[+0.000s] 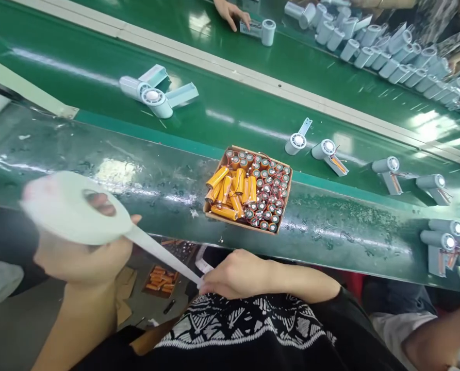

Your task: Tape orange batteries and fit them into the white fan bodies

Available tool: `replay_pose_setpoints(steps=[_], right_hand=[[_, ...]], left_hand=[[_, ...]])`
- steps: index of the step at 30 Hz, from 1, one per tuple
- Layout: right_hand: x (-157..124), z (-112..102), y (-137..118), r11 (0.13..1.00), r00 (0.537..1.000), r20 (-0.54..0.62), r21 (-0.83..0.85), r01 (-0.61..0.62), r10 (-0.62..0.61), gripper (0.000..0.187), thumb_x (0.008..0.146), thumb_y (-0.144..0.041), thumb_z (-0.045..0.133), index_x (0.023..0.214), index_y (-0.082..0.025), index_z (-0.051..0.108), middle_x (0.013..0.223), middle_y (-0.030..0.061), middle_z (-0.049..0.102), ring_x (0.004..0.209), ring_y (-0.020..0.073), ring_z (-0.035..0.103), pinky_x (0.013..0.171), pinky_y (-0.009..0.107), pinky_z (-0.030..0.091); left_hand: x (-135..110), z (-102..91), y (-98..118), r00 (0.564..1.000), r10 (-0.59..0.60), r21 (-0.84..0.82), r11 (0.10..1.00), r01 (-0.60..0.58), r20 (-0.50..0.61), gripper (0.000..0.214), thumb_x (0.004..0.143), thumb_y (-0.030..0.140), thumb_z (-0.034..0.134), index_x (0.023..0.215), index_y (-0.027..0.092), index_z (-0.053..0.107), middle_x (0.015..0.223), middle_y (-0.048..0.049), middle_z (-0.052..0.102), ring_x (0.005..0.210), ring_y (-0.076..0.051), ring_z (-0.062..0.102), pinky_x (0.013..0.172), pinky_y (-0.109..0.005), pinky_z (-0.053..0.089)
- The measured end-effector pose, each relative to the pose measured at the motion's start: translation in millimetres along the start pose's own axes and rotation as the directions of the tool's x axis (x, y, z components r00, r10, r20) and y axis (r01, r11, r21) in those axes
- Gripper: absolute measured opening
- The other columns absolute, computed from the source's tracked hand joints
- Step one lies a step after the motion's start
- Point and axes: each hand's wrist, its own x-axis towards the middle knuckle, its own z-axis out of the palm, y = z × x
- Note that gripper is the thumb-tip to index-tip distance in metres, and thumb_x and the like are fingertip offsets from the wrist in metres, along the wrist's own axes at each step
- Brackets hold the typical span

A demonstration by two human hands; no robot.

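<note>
My left hand [79, 257] grips a white roll of tape [65, 206] at the lower left, fingers wrapped round its edge. A strip of tape [162, 255] runs from the roll to my right hand [235, 273], which pinches its free end above my lap. Just beyond my hands, on the dark green bench [137, 180], stands a small cardboard box [249, 188] filled with orange cylindrical batteries and wired cells.
Pale blue fan parts [156, 93] lie on the green conveyor [233, 103], with more [388, 170] to the right and several stacked at the far right [388, 46]. Another person's hand [232, 13] rests at the top. More orange batteries [161, 280] lie below the bench.
</note>
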Motion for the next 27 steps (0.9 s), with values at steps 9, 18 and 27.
replay_pose_setpoints(steps=[9, 18, 27], right_hand=[[56, -132, 39, 0.875, 0.945, -0.316, -0.477, -0.078, -0.088, 0.032, 0.105, -0.012, 0.055, 0.135, -0.013, 0.068, 0.129, 0.0151, 0.074, 0.124, 0.0254, 0.064, 0.107, 0.042, 0.051], [35, -150, 43, 0.994, 0.765, -0.64, -0.019, -0.11, 0.072, 0.028, 0.111, -0.028, 0.051, 0.127, -0.017, 0.071, 0.1, 0.0024, 0.074, 0.086, 0.0147, 0.063, 0.081, 0.027, 0.048], [-12, -115, 1, 0.97, 0.798, -0.569, -0.002, -0.244, 0.2, 0.018, 0.108, -0.027, 0.058, 0.104, -0.016, 0.072, 0.073, -0.0023, 0.063, 0.064, 0.0117, 0.051, 0.069, 0.025, 0.039]], left_hand=[[-26, 17.4, 15, 0.976, 0.186, 0.092, 0.976, -0.197, 0.112, 0.031, 0.087, 0.026, 0.084, 0.113, 0.016, 0.074, 0.109, -0.0095, 0.076, 0.113, -0.038, 0.074, 0.082, -0.055, 0.059], [-22, 36.4, 32, 0.796, 0.475, 0.093, 0.835, -0.542, 0.375, 0.05, 0.081, -0.003, 0.065, 0.121, 0.027, 0.074, 0.106, -0.0078, 0.073, 0.125, -0.034, 0.064, 0.114, -0.06, 0.055], [-11, 43.6, 65, 0.708, 0.494, 0.095, 0.783, -0.614, 0.504, 0.065, 0.084, -0.004, 0.062, 0.14, 0.027, 0.069, 0.111, -0.0082, 0.075, 0.155, -0.041, 0.038, 0.112, -0.057, 0.058]])
